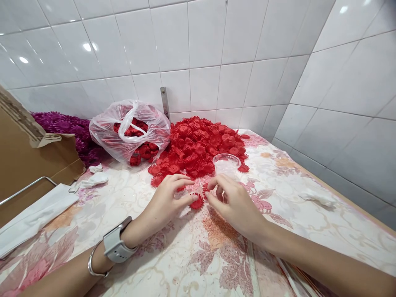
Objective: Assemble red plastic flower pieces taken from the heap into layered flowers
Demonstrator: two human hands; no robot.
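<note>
My left hand (pixel 175 194) is low over the table, with its fingers stretched and the thumb apart from them. The thumb tip touches a red artificial flower head (pixel 198 203) with a toothed rim. My right hand (pixel 230 200) is curled, its thumb and fingertips pinched at the edge of another red flower head (pixel 205 189), mostly hidden by the fingers. Just beyond the hands spreads a large pile of red flower heads (pixel 201 142). A round clear plastic cup (pixel 227 164) stands at the pile's near right edge, behind my right hand; its contents look whitish.
A tied clear plastic bag (pixel 107 132) of red flower heads sits left of the pile. Purple flowers (pixel 63 128) lie behind a cardboard box (pixel 40 152). White paper (pixel 34 218) and crumpled tissue (pixel 94 180) lie at left, another tissue (pixel 318 199) at right. Tiled walls (pixel 204 37) bound the table.
</note>
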